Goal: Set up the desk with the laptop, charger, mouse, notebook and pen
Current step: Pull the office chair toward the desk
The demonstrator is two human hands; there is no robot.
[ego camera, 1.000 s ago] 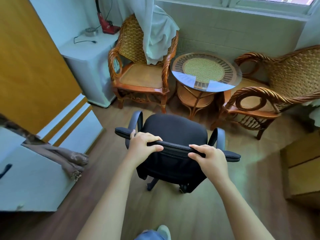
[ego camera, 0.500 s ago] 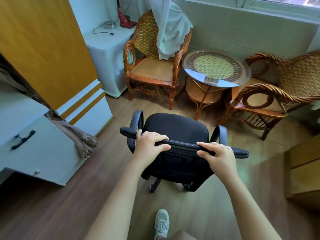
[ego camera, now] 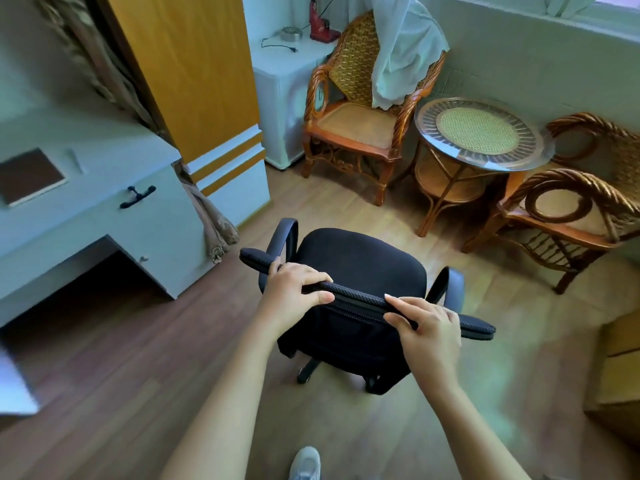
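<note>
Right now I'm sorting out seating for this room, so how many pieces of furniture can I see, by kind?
Black office chair: 1, both hands on its backrest
Wicker armchairs: 2
Round glass-topped wicker table: 1
White desk: 1
Total: 5

The office chair [ego camera: 360, 271] wears matt black cloth, with a ribbed, textured top edge. The floor [ego camera: 156, 358] is smooth wood-look planking with a faint sheen. The desk [ego camera: 104, 143] at left looks matt pale painted board with a dark metal handle [ego camera: 137, 196]. The far armchairs [ego camera: 356, 109] are glossy wood and woven cane; the round table [ego camera: 481, 133] has a glass top.
</note>
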